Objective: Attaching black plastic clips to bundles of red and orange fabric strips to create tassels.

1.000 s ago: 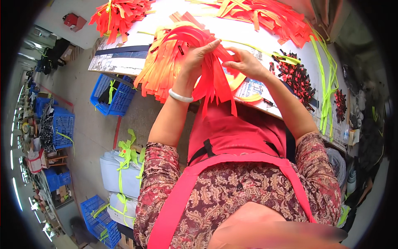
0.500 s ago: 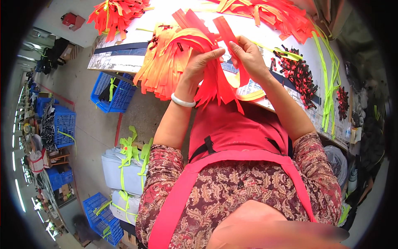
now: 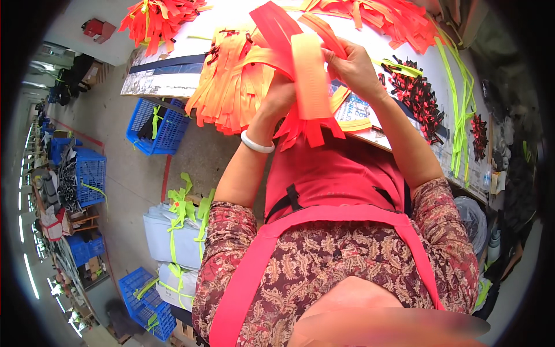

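My left hand [image 3: 280,97] is closed around a bunch of red-orange webbing straps [image 3: 293,128], its fingers mostly hidden behind them. One wide orange strap [image 3: 312,78] hangs folded over in front of that bunch, between my hands. At the upper right of the bunch, my right hand [image 3: 356,70] pinches an orange strap, thumb and fingers pressed together. Left of my left hand, a thick pile of orange straps [image 3: 228,95] with small dark clips drapes over the table's near edge.
On the white table [image 3: 179,87] lie more red-orange strap piles [image 3: 159,23], small black-and-red clips [image 3: 417,101] and yellow-green ribbons [image 3: 457,110]. A blue crate [image 3: 157,127] stands under the table's left end. Wrapped grey-white bundles [image 3: 173,234] tied with yellow-green strips sit at my left.
The wide orange strap has swung up in front of the bunch and covers my left fingers. My right hand has shifted slightly up and right.
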Demonstrator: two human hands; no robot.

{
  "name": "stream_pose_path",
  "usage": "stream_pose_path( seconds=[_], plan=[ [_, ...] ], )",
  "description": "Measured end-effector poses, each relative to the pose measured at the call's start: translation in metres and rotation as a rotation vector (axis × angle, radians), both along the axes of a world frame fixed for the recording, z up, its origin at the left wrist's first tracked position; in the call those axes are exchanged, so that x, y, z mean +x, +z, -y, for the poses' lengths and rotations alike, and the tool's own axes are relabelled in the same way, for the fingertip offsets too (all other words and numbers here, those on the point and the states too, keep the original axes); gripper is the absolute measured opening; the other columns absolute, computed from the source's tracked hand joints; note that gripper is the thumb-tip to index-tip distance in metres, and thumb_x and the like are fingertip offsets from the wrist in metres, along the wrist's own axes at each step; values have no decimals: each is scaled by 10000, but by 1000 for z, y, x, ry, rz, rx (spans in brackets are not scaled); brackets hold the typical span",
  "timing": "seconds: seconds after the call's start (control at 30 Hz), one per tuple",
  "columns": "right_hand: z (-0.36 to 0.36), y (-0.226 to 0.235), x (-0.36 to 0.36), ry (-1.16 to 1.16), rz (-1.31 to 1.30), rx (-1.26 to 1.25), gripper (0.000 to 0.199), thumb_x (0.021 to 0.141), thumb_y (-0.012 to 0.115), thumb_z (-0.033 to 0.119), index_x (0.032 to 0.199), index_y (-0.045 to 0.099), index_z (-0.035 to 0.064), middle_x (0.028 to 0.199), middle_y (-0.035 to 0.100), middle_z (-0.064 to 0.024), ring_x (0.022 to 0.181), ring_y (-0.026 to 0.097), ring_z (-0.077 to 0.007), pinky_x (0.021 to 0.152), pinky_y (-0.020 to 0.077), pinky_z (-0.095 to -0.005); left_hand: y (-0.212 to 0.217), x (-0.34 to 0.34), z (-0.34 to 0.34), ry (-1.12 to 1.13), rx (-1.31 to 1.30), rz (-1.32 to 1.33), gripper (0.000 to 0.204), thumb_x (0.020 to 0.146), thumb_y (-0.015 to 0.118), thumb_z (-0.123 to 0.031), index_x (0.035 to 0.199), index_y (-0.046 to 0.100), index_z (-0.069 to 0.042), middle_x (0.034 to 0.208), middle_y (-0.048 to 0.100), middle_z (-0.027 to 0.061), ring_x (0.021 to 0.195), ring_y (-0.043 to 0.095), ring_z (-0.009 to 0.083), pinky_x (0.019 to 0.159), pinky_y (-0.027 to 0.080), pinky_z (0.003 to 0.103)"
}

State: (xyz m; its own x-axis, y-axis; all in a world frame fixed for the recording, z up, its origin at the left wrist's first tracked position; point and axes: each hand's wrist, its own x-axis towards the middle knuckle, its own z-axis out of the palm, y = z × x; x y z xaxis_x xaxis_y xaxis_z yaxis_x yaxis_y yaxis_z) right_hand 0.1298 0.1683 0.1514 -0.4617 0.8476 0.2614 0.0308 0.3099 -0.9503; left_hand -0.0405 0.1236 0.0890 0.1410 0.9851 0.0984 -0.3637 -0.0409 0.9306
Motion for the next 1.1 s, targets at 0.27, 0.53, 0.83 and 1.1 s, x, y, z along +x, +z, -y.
stream_pose_path(
  seconds=[0.27, 0.53, 0.83, 1.1],
  plan=[
    [2, -3, 3, 66, -100, -106, 257, 930, 635, 283, 1030, 681, 51, 678, 570, 31, 528, 461, -25, 477, 394, -198, 12, 4, 15, -28, 4, 21, 191, 844, 670, -36, 1021, 604, -5, 877, 654, 68, 797, 645, 172, 691, 533, 288],
    [-4, 0, 0, -44, 90, 582, 207, 902, 675, 194, 1032, 680, 33, 799, 643, 20, 598, 465, 0, 535, 384, -160, 1, 6, 17, 2, -39, -60, 233, 852, 684, -65, 1067, 606, -20, 921, 654, 64, 851, 645, 170, 746, 537, 296],
    [-8, 2, -8, -114, 144, 225, 324, 878, 704, 267, 1083, 673, 19, 668, 512, 81, 595, 421, -6, 528, 327, -197, -1, 5, 22, -67, -133, -167, 232, 858, 687, -106, 1061, 623, -12, 924, 657, 58, 845, 636, 152, 779, 522, 288],
    [-30, -15, 17, -110, -648, -549, 331, 959, 586, 281, 1140, 543, 6, 775, 491, 27, 593, 422, -48, 526, 361, -223, -13, 1, 16, 61, -250, 241, 160, 899, 637, -114, 1025, 653, -17, 961, 666, 60, 916, 627, 140, 814, 499, 275]
  ],
)
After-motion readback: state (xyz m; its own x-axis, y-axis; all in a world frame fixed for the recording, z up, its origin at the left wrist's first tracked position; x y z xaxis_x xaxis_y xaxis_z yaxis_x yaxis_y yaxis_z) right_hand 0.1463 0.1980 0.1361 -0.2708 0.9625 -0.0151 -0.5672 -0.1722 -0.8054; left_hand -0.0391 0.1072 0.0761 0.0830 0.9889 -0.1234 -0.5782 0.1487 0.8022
